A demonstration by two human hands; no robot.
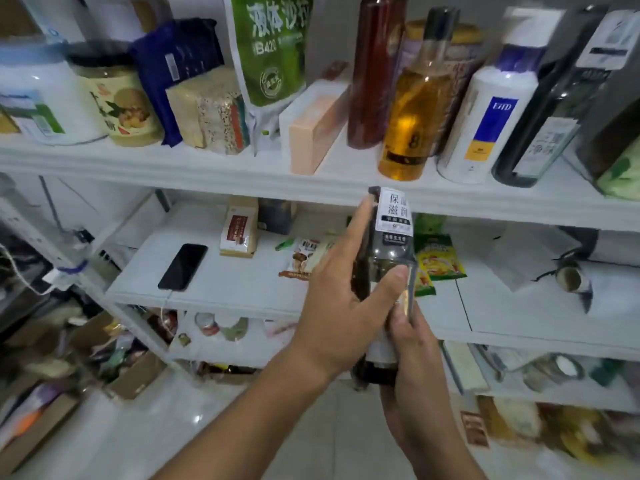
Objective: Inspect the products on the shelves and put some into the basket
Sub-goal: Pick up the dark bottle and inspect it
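Both grips, our left hand and right hand, curl round one dark bottle, held before the shelves; five bottles stand on the top shelf.

The dark bottle held in front of the shelves looks like glossy, see-through plastic or glass, with a matt white paper label. On the top shelf, painted smooth white, the amber bottle is clear and shiny, the white bottle glossy plastic. The green pouch is slick film. The phone has a glossy black face. The cardboard boxes, near left, look matt brown.
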